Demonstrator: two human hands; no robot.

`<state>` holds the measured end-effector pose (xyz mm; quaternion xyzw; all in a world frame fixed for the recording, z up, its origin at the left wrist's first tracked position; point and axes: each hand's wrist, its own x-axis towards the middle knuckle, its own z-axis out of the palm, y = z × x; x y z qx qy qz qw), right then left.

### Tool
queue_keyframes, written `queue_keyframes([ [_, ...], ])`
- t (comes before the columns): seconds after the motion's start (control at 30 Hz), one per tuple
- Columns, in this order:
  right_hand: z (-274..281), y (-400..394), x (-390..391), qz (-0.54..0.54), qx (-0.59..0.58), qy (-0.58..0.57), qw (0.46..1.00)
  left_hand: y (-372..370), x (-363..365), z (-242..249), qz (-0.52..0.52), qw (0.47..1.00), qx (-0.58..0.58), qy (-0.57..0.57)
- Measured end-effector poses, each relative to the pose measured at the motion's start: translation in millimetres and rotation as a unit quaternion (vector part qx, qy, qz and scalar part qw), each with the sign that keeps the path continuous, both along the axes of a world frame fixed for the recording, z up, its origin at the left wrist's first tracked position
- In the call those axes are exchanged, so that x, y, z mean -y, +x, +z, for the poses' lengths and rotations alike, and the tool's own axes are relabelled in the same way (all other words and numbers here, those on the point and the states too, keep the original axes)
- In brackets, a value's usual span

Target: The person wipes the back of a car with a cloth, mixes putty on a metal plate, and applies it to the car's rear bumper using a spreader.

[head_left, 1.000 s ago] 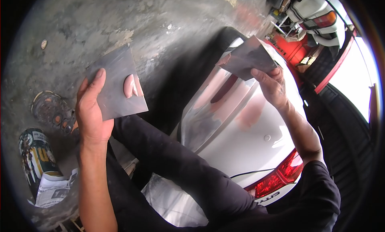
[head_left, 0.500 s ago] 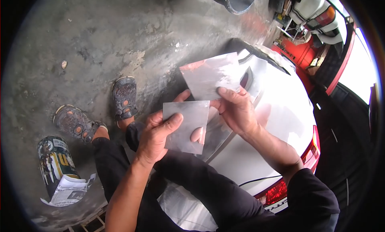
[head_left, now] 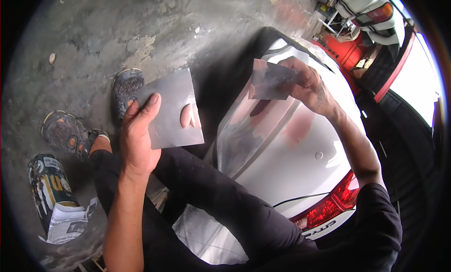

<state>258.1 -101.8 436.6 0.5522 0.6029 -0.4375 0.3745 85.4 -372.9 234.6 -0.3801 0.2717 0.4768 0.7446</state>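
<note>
My left hand [head_left: 141, 131] grips a flat grey plate [head_left: 171, 126], its thumb on the face, and a small lump of pinkish paste [head_left: 188, 116] sticks near the plate's right edge. Farther right, my right hand [head_left: 307, 86] holds a thin grey spreader sheet [head_left: 270, 79] with pinkish smears on its left edge. That sheet is over the white car body panel [head_left: 282, 154], which has grey sanded areas and pink filler patches [head_left: 299, 125]. Whether the sheet touches the panel I cannot tell.
A red tail light [head_left: 329, 208] is at the panel's lower right. On the concrete floor [head_left: 94, 37] at the left stands a dark can [head_left: 51, 182] with newspaper [head_left: 70, 222] against it. A red object [head_left: 345, 51] and another white vehicle part [head_left: 359, 4] are at the upper right.
My hands have moved apart. The left plate has shifted left and up in view and tilted; the right sheet has swung right, over the car panel. The view has shifted too.
</note>
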Motion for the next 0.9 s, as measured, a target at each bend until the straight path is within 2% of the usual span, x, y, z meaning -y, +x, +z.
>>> queue_keyframes([
  [0.1, 1.3, -9.2, 5.5, 0.045, 0.006, 0.035, 0.998, 1.1, 2.3, -2.7, 0.031, 0.999, -0.009, 0.015],
  [0.13, 3.4, -9.4, 13.3, 0.027, -0.004, 0.056, 0.998, 2.1, 2.7, -2.1, 0.03, 0.999, -0.018, 0.018],
  [0.2, 10.8, -22.8, 29.9, 0.018, -0.037, 0.084, 0.996, 13.0, -1.8, 2.6, 0.058, 0.993, -0.059, -0.081],
  [0.23, 14.6, -35.3, 40.6, 0.022, -0.056, 0.091, 0.994, 15.3, -1.6, 4.2, 0.086, 0.991, -0.054, -0.088],
  [0.3, 20.8, -51.7, 59.8, 0.077, -0.125, 0.11, 0.983, 23.0, 1.0, 8.2, 0.076, 0.987, -0.089, -0.108],
  [0.33, 20.6, -53.4, 71.8, 0.074, -0.136, 0.113, 0.981, 23.2, -3.0, 13.1, 0.128, 0.98, -0.068, -0.133],
  [0.4, 13.8, -48.7, 95.9, 0.11, -0.346, 0.147, 0.92, 26.2, -7.9, 19.7, 0.172, 0.976, -0.064, -0.12],
  [0.47, 13.6, -55.4, 114.1, 0.113, -0.377, 0.157, 0.906, 9.5, -30.8, 44.0, 0.194, 0.975, -0.056, -0.091],
  [0.5, 13.9, -59.9, 120.6, 0.118, -0.4, 0.162, 0.894, -1.0, -44.5, 62.9, 0.176, 0.975, -0.062, -0.12],
  [0.57, 17.6, -64.0, 124.0, 0.149, -0.375, 0.19, 0.895, -10.7, -50.5, 78.1, 0.154, 0.974, -0.072, -0.148],
  [0.63, 22.9, -56.4, 114.7, 0.226, -0.321, 0.16, 0.906, -8.8, -36.6, 76.9, 0.182, 0.979, -0.079, 0.053],
  [0.7, 30.2, -54.0, 96.6, 0.261, -0.306, 0.149, 0.903, -12.0, -27.0, 81.1, 0.208, 0.973, -0.057, 0.082],
  [0.73, 33.3, -46.4, 84.5, 0.319, -0.249, 0.149, 0.902, -13.4, -24.4, 85.8, 0.233, 0.966, -0.032, 0.108],
  [0.77, 39.0, -39.5, 75.9, 0.373, -0.19, 0.147, 0.896, -20.7, -26.0, 95.6, 0.23, 0.967, -0.03, 0.105],
  [0.83, 50.9, -36.7, 61.6, 0.396, -0.19, 0.177, 0.881, -40.7, -29.8, 110.4, 0.145, 0.985, -0.097, 0.006],
  [0.87, 54.0, -40.1, 53.3, 0.424, -0.189, 0.208, 0.861, -42.5, -26.7, 106.8, 0.17, 0.977, -0.083, 0.094],
  [0.9, 59.1, -46.4, 47.0, 0.422, -0.19, 0.207, 0.862, -39.7, -27.0, 109.4, 0.169, 0.978, -0.084, 0.092],
])
